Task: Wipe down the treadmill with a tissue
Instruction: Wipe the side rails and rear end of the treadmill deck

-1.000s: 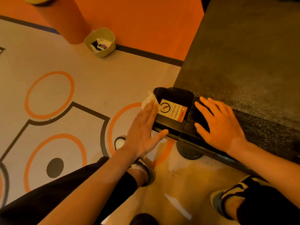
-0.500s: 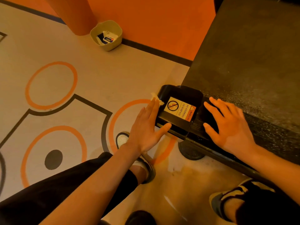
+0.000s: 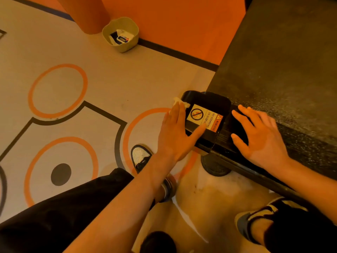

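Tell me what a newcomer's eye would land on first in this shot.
The two bare hands at centre: the left hand presses a white tissue against the side of the treadmill's black end cap, while the right hand lies flat on the rear edge of the belt. The warning sticker on the cap stands out between them. Further off, a small bin sits on the floor by the orange wall.

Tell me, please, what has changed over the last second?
The left hand slid the tissue slightly forward along the left side of the cap; its thumb now reaches the label. The right hand stayed flat on the treadmill; nothing was let go.
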Tool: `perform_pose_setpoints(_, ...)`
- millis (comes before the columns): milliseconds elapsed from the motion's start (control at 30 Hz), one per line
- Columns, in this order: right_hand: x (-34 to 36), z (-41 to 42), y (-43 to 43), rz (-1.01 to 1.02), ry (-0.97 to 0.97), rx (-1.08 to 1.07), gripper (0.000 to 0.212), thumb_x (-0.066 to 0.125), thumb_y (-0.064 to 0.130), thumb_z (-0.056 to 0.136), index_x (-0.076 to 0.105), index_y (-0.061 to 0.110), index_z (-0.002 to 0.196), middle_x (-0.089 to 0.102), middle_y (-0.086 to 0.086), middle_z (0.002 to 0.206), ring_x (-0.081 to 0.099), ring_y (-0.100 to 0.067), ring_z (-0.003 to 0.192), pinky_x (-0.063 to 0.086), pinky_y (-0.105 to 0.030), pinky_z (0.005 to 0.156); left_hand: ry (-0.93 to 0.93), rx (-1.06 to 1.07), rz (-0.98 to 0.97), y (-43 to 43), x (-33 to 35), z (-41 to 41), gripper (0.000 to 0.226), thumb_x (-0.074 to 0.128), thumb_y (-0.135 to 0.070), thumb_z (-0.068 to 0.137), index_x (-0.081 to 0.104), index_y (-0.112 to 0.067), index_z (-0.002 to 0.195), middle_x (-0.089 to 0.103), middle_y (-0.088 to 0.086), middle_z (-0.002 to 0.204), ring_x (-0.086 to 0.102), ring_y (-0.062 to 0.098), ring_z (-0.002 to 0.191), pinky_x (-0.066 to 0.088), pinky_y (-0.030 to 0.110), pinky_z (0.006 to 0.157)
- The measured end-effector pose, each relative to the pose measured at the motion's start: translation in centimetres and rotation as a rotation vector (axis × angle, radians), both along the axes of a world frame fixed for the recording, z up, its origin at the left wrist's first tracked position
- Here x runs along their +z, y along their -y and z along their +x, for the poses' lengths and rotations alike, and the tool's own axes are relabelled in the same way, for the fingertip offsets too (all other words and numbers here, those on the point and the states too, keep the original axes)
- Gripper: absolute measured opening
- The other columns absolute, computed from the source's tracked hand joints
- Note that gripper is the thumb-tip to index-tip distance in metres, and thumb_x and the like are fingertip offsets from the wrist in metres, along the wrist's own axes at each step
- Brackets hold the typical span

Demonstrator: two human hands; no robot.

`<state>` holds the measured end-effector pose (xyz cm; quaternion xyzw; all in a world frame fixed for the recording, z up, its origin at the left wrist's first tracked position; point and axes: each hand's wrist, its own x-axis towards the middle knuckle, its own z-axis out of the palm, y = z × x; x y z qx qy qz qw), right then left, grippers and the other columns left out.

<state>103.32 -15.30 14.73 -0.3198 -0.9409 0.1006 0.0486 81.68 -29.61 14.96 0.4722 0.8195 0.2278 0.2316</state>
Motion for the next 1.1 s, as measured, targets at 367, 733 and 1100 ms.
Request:
perform_pose_setpoints(367, 0.0, -0.2, -0.2, -0.006, 0.03, -0.013, 0.072, 0.036, 0.053, 0.096, 0.045, 0.012, 0.154, 0.041, -0.011, 0.161, 0.038, -0.035, 0.144, 0.033, -0.056, 0.113, -0.153, -0.122, -0.063, -1.2, 0.6, 0.6, 0.113, 0.008, -0.091, 0.083, 0.003, -0.014, 0.166, -0.004, 0.005, 0.174, -0.01, 0.017, 0.159, -0.007, 0.04, 0.13)
perform_pose_setpoints(733, -0.1, -0.1, -0.3, -0.047, -0.018, -0.016, 0.072, 0.033, 0.051, 0.098, 0.042, 0.009, 0.155, 0.042, -0.012, 0.161, 0.038, -0.036, 0.146, 0.036, -0.056, 0.112, -0.225, -0.377, -0.04, -3.3, 1.6, 5.1, 0.115, -0.006, -0.091, 0.082, 0.016, -0.016, 0.166, 0.006, 0.003, 0.174, -0.003, 0.015, 0.16, 0.0, 0.046, 0.129)
perform_pose_setpoints(1100, -0.2, 0.0, -0.1, -0.032, -0.037, -0.014, 0.069, 0.033, 0.044, 0.098, 0.038, 0.007, 0.157, 0.041, -0.011, 0.161, 0.038, -0.032, 0.147, 0.034, -0.05, 0.115, -0.236, -0.475, 0.014, -2.2, 1.4, 5.4, 0.103, 0.008, -0.086, 0.091, 0.019, -0.015, 0.165, 0.009, 0.002, 0.173, 0.0, 0.014, 0.16, -0.001, 0.042, 0.13)
